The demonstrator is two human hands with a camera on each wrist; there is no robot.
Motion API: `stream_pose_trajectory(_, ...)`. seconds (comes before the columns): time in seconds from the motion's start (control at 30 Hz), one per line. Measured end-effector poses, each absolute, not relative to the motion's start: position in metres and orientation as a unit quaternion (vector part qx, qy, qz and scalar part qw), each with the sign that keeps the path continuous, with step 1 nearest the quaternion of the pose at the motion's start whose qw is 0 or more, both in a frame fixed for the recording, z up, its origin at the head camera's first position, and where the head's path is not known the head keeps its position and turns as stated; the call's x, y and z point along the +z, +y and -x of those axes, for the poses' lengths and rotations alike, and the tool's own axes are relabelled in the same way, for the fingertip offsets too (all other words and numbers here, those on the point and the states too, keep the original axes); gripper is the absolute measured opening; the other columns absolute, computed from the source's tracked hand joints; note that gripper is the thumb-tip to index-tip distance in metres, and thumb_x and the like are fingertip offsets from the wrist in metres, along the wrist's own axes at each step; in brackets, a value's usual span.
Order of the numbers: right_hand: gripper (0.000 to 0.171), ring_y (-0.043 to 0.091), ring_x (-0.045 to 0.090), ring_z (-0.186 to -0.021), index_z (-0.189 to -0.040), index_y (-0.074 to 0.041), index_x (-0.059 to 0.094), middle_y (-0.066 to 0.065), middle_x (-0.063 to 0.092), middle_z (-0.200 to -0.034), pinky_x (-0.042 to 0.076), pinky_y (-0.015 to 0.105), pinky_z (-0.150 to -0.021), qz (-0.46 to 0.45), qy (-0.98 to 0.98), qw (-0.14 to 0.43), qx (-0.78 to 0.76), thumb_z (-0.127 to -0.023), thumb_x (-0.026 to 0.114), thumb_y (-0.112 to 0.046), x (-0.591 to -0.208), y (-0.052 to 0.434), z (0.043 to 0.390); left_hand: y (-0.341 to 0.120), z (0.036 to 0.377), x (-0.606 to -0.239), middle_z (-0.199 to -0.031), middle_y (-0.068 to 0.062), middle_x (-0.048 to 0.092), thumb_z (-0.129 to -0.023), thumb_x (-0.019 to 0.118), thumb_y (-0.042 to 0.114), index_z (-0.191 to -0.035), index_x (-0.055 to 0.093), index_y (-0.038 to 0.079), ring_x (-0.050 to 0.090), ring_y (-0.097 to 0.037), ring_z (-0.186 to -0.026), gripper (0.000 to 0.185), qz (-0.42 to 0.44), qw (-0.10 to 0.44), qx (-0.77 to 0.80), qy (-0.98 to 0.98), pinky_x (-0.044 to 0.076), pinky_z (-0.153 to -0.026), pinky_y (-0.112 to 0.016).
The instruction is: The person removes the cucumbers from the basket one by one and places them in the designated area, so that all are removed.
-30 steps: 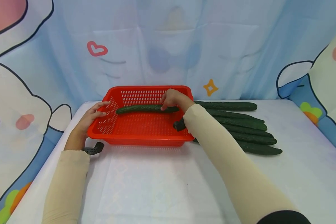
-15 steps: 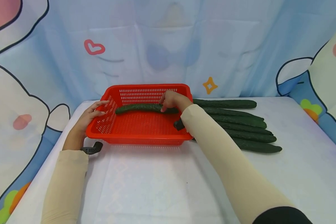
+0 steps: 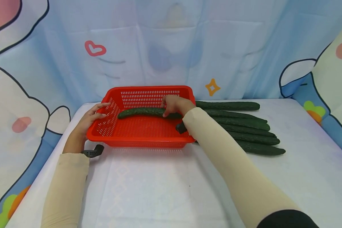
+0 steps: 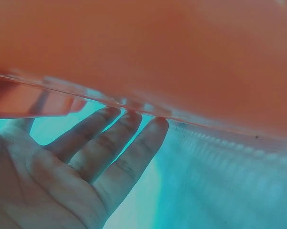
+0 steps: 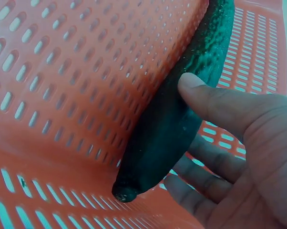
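Red basket (image 3: 148, 133): right hand (image 3: 175, 106) grips 1 cucumber (image 3: 142, 111) at its back wall, not released. Left hand (image 3: 86, 122), fingers straight, touches its left rim. 5 cucumbers (image 3: 245, 129) remain right of it.

head: above, forward-down | wrists: close-up | shared: red basket (image 3: 148, 128)

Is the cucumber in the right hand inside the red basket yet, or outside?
Inside. The cucumber lies along the back wall of the red basket, with the right hand gripping its right end.
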State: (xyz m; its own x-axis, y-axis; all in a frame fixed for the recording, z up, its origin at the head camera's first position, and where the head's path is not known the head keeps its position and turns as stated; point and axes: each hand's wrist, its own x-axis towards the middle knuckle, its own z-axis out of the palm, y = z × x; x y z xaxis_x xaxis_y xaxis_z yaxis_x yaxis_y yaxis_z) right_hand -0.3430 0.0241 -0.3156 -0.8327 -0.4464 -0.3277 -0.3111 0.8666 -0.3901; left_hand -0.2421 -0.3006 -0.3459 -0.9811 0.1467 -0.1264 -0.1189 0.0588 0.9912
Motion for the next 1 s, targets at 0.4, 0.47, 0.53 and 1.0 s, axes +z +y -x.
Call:
stream_pose_trajectory(0.4, 0.048, 0.020, 0.047, -0.105, -0.126, -0.009, 0.047, 0.008, 0.051, -0.123, 0.047, 0.035, -0.093, 0.233, 0.946, 0.203, -0.102, -0.083, 0.067, -0.017, -0.3169, 0.0215, 0.3431, -0.2998, 0.2427, -0.3453, -0.141, -0.003, 0.031, -0.093, 0.050, 0.016, -0.139, 0.036, 0.029, 0.046, -0.029, -0.117, 0.050, -0.012, 0.103, 0.696, 0.711, 0.053, -0.084, -0.036)
stream_pose_trajectory(0.47, 0.049, 0.020, 0.047, -0.106, -0.126, -0.009, 0.046, 0.008, 0.051, -0.123, 0.047, 0.035, -0.094, 0.235, 0.945, 0.203, -0.104, -0.083, 0.067, -0.017, -0.3172, 0.0217, 0.3431, -0.3002, 0.2429, -0.3456, -0.142, -0.004, 0.030, -0.093, 0.050, 0.016, -0.139, 0.037, 0.029, 0.047, -0.029, -0.117, 0.050, -0.015, 0.104, 0.699, 0.707, 0.053, -0.083, -0.036)
stream_pose_trajectory(0.53, 0.048, 0.020, 0.048, -0.105, -0.126, -0.008, 0.046, 0.008, 0.052, -0.122, 0.047, 0.036, -0.094, 0.240, 0.945, 0.198, -0.105, -0.083, 0.066, -0.016, -0.3173, 0.0219, 0.3431, -0.3007, 0.2426, -0.3458, -0.141, -0.005, 0.030, -0.093, 0.050, 0.015, -0.139, 0.037, 0.029, 0.048, -0.028, -0.115, 0.049, -0.017, 0.104, 0.701, 0.705, 0.053, -0.083, -0.037)
stream_pose_trajectory(1.0, 0.042, 0.020, 0.046, -0.104, -0.130, -0.009, 0.039, 0.009, 0.047, -0.126, 0.046, 0.035, -0.087, 0.251, 0.939, 0.201, -0.123, -0.090, 0.051, -0.016, -0.3173, 0.0242, 0.3446, -0.2995, 0.2421, -0.3441, -0.139, -0.005, 0.032, -0.093, 0.050, 0.015, -0.139, 0.036, 0.028, 0.049, -0.027, -0.115, 0.049, -0.011, 0.103, 0.698, 0.709, 0.054, -0.082, -0.035)
